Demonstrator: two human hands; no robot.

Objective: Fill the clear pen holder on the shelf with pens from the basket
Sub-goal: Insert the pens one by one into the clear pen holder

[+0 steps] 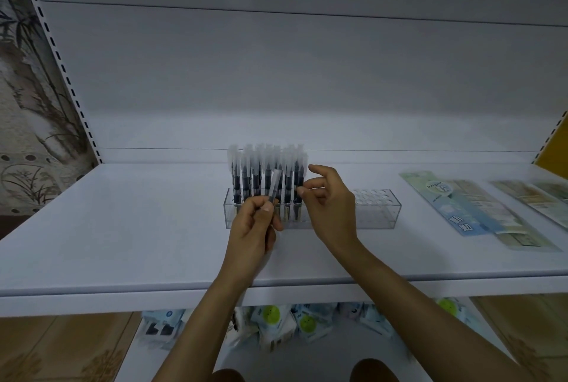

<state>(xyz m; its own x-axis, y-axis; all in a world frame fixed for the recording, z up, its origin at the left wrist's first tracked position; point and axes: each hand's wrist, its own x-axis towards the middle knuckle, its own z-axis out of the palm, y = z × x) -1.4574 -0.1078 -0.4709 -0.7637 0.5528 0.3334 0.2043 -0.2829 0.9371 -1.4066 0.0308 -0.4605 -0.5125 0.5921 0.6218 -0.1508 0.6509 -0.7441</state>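
A clear pen holder [378, 209] stands on the white shelf [123, 228]. Its left half holds several upright dark pens with frosted caps [261, 166]; the holes on its right are bare. My left hand [255, 228] is shut on one pen [274, 186], tilted, cap end up, just in front of the standing pens. My right hand [330, 206] hovers beside it over the holder's middle, fingers apart and holding nothing, thumb and forefinger close to the rightmost standing pens. No basket is in view.
Flat packaged items [467, 206] lie on the shelf to the right, and more packets [534, 194] at the far right. Below the shelf, several small packets [292, 323] are piled. A slotted upright [52, 40] runs at the left.
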